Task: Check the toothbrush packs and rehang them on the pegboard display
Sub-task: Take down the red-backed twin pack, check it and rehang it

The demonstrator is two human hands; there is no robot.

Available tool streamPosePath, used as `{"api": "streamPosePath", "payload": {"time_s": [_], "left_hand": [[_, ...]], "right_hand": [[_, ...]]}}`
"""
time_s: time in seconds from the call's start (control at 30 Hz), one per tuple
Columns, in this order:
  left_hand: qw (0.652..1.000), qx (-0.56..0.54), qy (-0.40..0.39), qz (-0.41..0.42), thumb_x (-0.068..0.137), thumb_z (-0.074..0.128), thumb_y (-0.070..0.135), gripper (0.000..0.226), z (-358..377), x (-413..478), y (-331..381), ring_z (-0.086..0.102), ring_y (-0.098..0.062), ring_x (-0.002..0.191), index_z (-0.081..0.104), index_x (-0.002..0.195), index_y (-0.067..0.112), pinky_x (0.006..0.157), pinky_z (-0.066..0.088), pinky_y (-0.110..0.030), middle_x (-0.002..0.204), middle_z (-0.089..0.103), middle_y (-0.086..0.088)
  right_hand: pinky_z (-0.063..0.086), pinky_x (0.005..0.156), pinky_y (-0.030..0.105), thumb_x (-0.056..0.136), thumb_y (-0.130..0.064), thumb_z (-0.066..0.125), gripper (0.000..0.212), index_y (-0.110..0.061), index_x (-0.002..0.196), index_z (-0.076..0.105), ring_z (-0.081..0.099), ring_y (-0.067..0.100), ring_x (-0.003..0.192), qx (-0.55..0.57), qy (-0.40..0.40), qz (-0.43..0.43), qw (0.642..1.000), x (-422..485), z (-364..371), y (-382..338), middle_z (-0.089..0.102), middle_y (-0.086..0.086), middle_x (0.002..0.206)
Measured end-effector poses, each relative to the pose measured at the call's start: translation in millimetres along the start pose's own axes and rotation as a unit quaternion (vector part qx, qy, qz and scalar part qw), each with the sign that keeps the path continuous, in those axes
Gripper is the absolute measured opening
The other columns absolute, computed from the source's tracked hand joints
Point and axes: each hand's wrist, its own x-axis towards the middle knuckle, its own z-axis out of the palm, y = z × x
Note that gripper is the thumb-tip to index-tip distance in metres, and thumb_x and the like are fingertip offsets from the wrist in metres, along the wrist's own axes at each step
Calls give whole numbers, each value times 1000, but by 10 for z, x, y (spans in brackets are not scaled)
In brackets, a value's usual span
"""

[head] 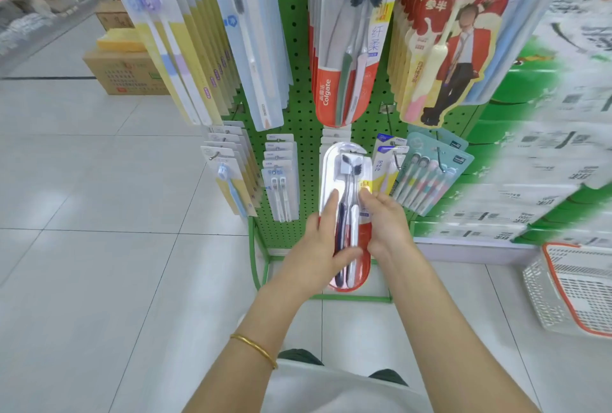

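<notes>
Holding a toothbrush pack (332, 170) upright in front of the lower part of the green pegboard (298, 114), the person has both hands on it. The left hand (318, 247) grips the pack's lower left side, with the index finger lying up along the left edge and the thumb crossing the clear front over the brush handles. The right hand (387, 220) pinches the right edge at about mid-height, fingertips closed on it. The pack has a rounded clear shell, a red foot and two brushes with dark bristles, heads toward 12 o'clock.

At 12 o'clock from it, a larger red-footed pack (341, 48) hangs from the board. A teal pack (430, 180) of several pastel brushes hangs at 2 o'clock, and a row of small white packs (281, 194) at 9 o'clock. A gold bangle (255, 349) circles the left wrist. On the tiled floor, a white basket (569, 293) with an orange rim sits at 4 o'clock and a cardboard box (122, 74) at 10 o'clock.
</notes>
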Motion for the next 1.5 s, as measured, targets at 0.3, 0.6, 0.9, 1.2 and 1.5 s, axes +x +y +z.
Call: {"api": "streamPosePath", "payload": {"time_s": [0.3, 0.6, 0.9, 1.2, 1.5], "left_hand": [[983, 186, 9, -1, 80, 70, 43, 104, 15, -24, 86, 18, -27, 139, -6, 151, 33, 109, 33, -40, 153, 4, -6], [988, 111, -75, -75, 70, 77, 35, 124, 29, 20, 93, 19, -31, 142, -17, 150, 26, 111, 31, -43, 158, -1, -4], [974, -204, -74, -68, 85, 51, -8, 51, -66, 27, 30, 59, -21, 95, 40, 130, 13, 88, 51, -34, 107, 58, -10], [934, -320, 30, -159, 87, 68, 31, 9, -42, 111, -39, 70, -16, 83, 68, 95, 28, 79, 56, -31, 92, 73, 1], [902, -386, 157, -111, 94, 56, 38, 19, -433, 341, 60, 68, -10, 85, 64, 101, 22, 71, 54, -27, 97, 71, 5]], "right_hand": [[49, 56, 28, 96, -12, 52, 26, -14, 70, 51, 58, 13, 51, 42, 47, -22, 998, -19, -9, 75, 61, 1, 63], [54, 75, 41, 96, -16, 53, 16, -3, 106, 54, 64, 26, 76, 130, -38, 65, 989, -107, -5, 22, 65, 14, 90], [47, 72, 33, 92, -12, 58, 8, -15, 90, 51, 61, 20, 86, -41, -5, -11, 999, -67, -70, 23, 63, 7, 95], [49, 60, 28, 89, 2, 58, 14, -10, 93, 65, 64, 18, 70, -104, -65, -56, 991, -86, -96, -29, 69, 6, 83], [50, 72, 36, 86, -3, 63, 11, -10, 93, 68, 67, 22, 73, -159, -188, -47, 968, -203, -140, -66, 73, 6, 83]]}}
